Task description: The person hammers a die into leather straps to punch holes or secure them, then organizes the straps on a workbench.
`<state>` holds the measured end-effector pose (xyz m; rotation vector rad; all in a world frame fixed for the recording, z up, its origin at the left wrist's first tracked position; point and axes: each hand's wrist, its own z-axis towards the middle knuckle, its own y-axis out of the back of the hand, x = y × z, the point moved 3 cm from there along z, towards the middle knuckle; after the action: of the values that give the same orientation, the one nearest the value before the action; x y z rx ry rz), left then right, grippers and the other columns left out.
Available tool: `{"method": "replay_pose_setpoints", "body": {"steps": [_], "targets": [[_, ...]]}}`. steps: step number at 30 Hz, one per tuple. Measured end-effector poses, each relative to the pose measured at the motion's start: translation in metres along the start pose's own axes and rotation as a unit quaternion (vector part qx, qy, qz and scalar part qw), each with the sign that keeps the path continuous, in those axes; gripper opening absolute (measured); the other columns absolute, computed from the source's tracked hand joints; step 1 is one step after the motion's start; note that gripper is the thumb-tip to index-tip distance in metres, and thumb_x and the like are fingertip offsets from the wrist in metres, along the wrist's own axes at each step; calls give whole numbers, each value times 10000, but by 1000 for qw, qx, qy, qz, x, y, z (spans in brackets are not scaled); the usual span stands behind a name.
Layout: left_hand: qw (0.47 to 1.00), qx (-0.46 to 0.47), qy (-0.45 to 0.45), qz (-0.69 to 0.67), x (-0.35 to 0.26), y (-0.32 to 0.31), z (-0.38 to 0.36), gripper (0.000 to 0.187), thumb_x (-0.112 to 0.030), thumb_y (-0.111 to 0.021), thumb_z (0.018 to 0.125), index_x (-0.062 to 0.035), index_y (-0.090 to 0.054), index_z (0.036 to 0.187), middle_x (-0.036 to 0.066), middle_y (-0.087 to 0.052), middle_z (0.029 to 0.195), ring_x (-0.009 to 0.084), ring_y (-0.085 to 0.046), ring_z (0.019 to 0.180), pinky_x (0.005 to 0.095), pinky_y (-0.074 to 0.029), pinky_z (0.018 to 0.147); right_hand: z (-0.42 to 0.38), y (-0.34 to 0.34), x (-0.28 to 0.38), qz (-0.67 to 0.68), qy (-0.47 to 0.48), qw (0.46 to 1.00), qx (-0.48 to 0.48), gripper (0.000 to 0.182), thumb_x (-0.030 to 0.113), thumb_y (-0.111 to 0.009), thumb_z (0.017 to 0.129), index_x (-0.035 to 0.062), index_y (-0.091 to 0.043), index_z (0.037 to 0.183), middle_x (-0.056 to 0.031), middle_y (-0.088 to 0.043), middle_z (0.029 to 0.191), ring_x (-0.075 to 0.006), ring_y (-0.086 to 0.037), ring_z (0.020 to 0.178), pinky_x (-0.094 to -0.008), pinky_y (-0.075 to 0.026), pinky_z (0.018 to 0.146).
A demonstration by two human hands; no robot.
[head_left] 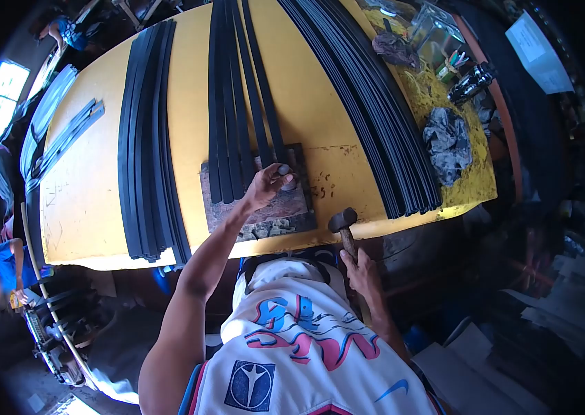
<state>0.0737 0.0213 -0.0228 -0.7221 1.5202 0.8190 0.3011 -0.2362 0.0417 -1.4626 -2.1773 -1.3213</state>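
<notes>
My left hand [265, 188] is closed around a short, round-topped metal punch [283, 169], held upright over a dark, worn board [258, 216] near the table's front edge. Its lower end is hidden by my fingers. Several long black strips [227, 117] run across the table, their near ends lying on the board beside that hand. Lower right, my right hand [363, 273] grips the wooden handle of a hammer [343, 221]. The hammer's dark head is raised just off the table's front edge, apart from the punch.
On the yellow table [327, 131], more black strips lie in a left bundle [144, 138] and a thick right bundle [368, 117]. A crumpled grey cloth [446, 145] and a pen holder [451, 67] sit at the right. Other people [7, 266] are at the far left.
</notes>
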Motion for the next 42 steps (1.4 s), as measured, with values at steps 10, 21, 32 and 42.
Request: {"method": "replay_pose_setpoints", "body": {"steps": [10,21,32,42], "targets": [[1000,1,6,25,-8,-1,-2,292,-232,-655,947,17,-598,1087,89,-713,992,131,-646,960,279,-497,831,-3,-1,1,13,7,1000,3,536,515,-513,952,-19,-530,918,-338,-606,781,-524,-602,821,-544,-466,665],[1000,8,-4,30,-12,-3,-3,316,-270,-650,947,-4,-602,1110,81,-714,1033,159,-640,966,310,-490,865,-8,-5,4,-3,-4,1000,29,542,526,-509,949,-15,-518,968,-350,-611,827,-538,-597,856,-560,-473,687],[1000,3,2,22,-15,-5,-7,313,-273,-648,948,-22,-604,1129,76,-707,1038,163,-632,964,317,-483,875,-15,-5,23,-47,17,998,28,545,493,-538,941,-51,-524,975,-361,-589,968,-537,-566,950,-550,-458,773],[999,-4,0,32,-19,-7,-10,284,-237,-645,951,-22,-600,1132,72,-702,992,131,-629,936,278,-484,834,-14,-7,28,-64,40,997,20,579,527,-511,945,-46,-522,1026,-372,-601,906,-543,-581,921,-548,-473,754]]}}
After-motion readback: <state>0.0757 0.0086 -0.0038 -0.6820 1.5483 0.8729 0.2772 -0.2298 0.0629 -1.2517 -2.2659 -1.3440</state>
